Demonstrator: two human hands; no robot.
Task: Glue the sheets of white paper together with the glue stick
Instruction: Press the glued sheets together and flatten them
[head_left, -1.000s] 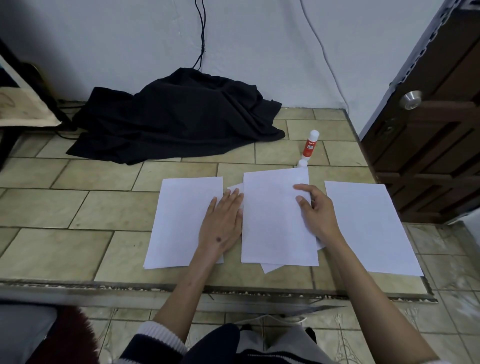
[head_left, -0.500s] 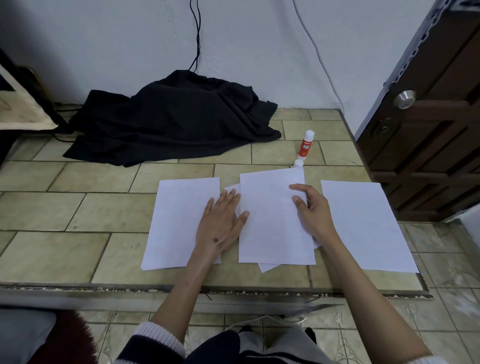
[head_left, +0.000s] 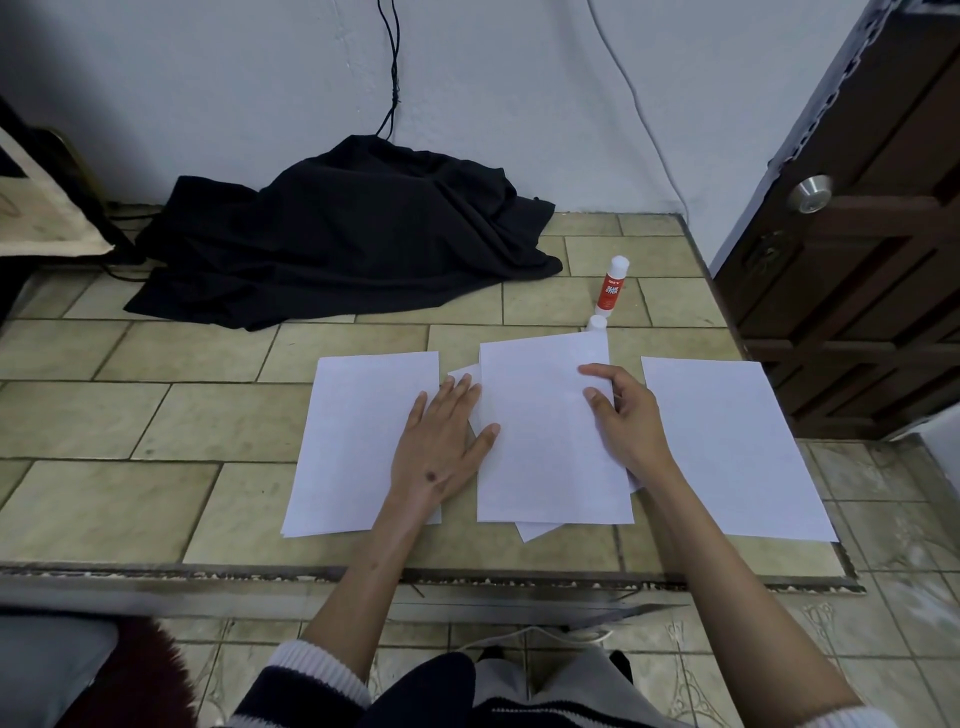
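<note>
While the left hand (head_left: 441, 447) is lying flat with straight fingers across the gap between the left sheet (head_left: 358, 441) and the middle sheet (head_left: 545, 436), its thumb resting on the middle sheet's edge, it is probably pinning the paper so nothing slides on the tiled bench (head_left: 156, 415). At the opposite edge the right hand (head_left: 623, 415) is curling around that middle sheet, forefinger and thumb on top; whether the other fingers are tucked under the edge is hidden, but it appears to be squaring this sheet over the skewed one beneath (head_left: 535, 530), whose corners are poking out at the near and far-left sides. Off to the right, a third sheet (head_left: 727, 447) is lying well apart from both hands. All sheets are running with their long axes away from the person. Untouched beyond the middle sheet, the glue stick (head_left: 613, 286) is standing upright, with a small white cap (head_left: 597, 323) just beside the sheet's far corner.
</note>
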